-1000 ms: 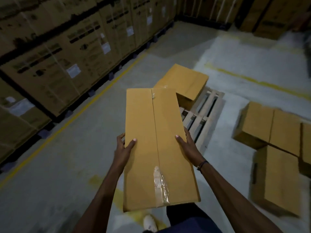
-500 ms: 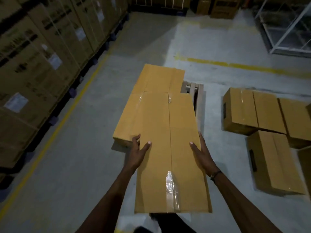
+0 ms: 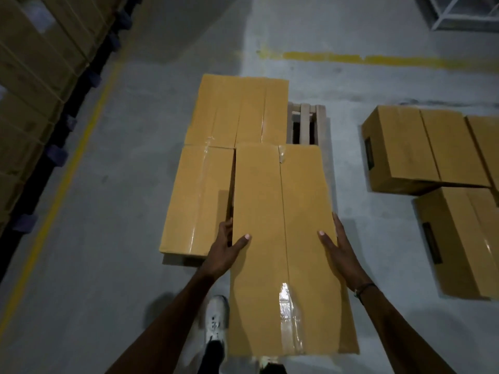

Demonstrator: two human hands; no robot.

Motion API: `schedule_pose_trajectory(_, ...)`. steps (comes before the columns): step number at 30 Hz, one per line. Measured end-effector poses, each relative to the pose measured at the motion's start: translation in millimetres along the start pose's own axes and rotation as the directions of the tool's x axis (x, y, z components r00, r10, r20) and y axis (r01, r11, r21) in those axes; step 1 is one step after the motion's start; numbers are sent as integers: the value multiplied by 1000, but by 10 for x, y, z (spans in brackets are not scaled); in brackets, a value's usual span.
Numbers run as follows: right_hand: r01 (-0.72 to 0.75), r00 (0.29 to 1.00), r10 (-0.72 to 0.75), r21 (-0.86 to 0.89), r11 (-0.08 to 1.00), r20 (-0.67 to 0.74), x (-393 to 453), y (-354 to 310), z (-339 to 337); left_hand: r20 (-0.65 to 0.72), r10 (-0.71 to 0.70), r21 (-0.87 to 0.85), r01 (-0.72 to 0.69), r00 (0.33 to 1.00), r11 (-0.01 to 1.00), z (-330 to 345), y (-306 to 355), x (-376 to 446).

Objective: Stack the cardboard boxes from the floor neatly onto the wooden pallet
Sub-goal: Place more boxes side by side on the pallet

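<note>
Cardboard box (image 3: pixel 283 238), taped along its top seam, was held lengthwise between both hands over the near right part of the wooden pallet (image 3: pixel 306 122), close beside a second box (image 3: pixel 197 198) on the near left. Left hand (image 3: pixel 224 252) gripped its left edge, thumb on top and fingers down the side; right hand (image 3: pixel 341 252) pressed its right edge with straight fingers. A third box (image 3: pixel 237 109) covered the far left; more boxes (image 3: pixel 421 149) lay on the floor (image 3: pixel 108 184) to the right.
</note>
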State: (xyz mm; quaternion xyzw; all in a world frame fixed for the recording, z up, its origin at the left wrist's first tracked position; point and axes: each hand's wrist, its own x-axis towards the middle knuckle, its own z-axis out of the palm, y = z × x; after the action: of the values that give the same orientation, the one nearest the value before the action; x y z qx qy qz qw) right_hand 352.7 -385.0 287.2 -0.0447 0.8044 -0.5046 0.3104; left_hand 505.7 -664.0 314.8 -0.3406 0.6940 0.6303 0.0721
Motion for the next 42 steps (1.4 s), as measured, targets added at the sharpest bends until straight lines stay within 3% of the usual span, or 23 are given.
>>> schedule_pose_trajectory(4, -4, 1000, 4, 7, 1000, -20, 629, 317, 338, 26, -30, 52, 29, 999, 998, -120, -383, 769)
schedule_pose_trajectory(10, -17, 999, 18, 13, 1000, -28, 1453, 827, 757, -10, 31, 237, -28, 999, 971, -197, -1002, 1732)
schedule_pose_trajectory(14, -9, 999, 10, 21, 1000, -48, 1901, 1159, 986, -40, -57, 384, 68, 998, 921, -180, -1411, 2216)
schedule_pose_trajectory(18, 22, 999, -21, 22, 1000, -34, 2237, 1481, 1155, -70, -39, 498, 69, 997, 865, -168, -1755, 2600)
schedule_pose_trajectory(34, -18, 998, 18, -11, 1000, -54, 2726, 1799, 1474, -128, 49, 616, 41, 991, 786, -92, -2222, 3103)
schedule_pose_trajectory(42, -13, 999, 12, -32, 999, -35, 2946, 1979, 1559, -236, 157, 735, 71, 959, 674, 16, -2429, 3154)
